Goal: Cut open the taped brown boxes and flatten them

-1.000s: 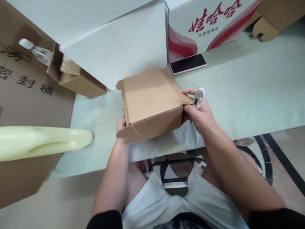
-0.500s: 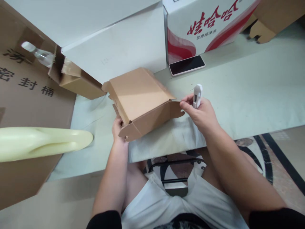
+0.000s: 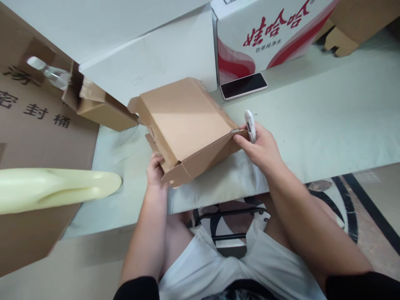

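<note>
1. The carton (image 3: 187,121) lay between left hand (image 3: 155,171) and right hand (image 3: 261,149), both touching, its front edge slanting away rightward.
2. Right fingers pinched its end, also holding a white tool (image 3: 250,126).
3. Left fingers apparently gripped the other end, tips partly hidden.

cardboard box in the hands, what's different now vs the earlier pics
Since a second ago, the cardboard box has turned counterclockwise seen from above, its far end swinging left. The right hand, half a second ago at the end of a tab, is now close against the front right corner. Its white tool now leans left. The left hand still holds the left side; the phone stays put.
</note>
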Demonstrator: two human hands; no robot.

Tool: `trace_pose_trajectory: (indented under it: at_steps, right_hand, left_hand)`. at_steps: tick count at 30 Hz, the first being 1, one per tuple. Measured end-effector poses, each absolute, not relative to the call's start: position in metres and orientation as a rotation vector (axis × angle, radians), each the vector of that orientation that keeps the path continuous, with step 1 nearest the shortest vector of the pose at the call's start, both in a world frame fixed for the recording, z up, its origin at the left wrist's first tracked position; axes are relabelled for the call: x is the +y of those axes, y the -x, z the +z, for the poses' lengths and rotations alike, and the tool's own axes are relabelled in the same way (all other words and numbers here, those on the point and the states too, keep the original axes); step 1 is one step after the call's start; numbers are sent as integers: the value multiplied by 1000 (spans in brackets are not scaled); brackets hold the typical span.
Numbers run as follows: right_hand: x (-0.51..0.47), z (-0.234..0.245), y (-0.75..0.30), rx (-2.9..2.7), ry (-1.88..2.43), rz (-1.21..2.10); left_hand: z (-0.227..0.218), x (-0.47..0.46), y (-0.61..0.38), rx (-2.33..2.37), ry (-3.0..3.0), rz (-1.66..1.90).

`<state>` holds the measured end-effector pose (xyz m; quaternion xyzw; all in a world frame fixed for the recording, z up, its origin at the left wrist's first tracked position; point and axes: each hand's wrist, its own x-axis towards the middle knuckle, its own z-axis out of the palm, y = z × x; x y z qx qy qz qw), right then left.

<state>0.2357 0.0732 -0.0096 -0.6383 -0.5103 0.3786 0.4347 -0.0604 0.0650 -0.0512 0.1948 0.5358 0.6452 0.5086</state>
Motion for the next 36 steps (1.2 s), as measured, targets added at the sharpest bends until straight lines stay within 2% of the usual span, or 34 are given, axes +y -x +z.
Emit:
trace_pose_trajectory:
  at_steps: [4,10,19,28,36]
  right_hand:
    - [73,-9,-236,-1266,1604,912]
    - [74,-21,-237,-1169,1401,1063]
    - [74,-21,-239,-1174,1538,789]
    - [74,-21,-238,-1057,1383,1041]
    - [76,-22,-240,-1058,1424,821]
  left_hand:
    - [-45,64,53,1276,-454,1521]
    - [-47,66,57,1312,-464,1500]
    - [-34,59,43,1346,-523,1408]
    - [-43,64,50,1330,-540,1483]
    - [-30,46,45,1108,-625,1546]
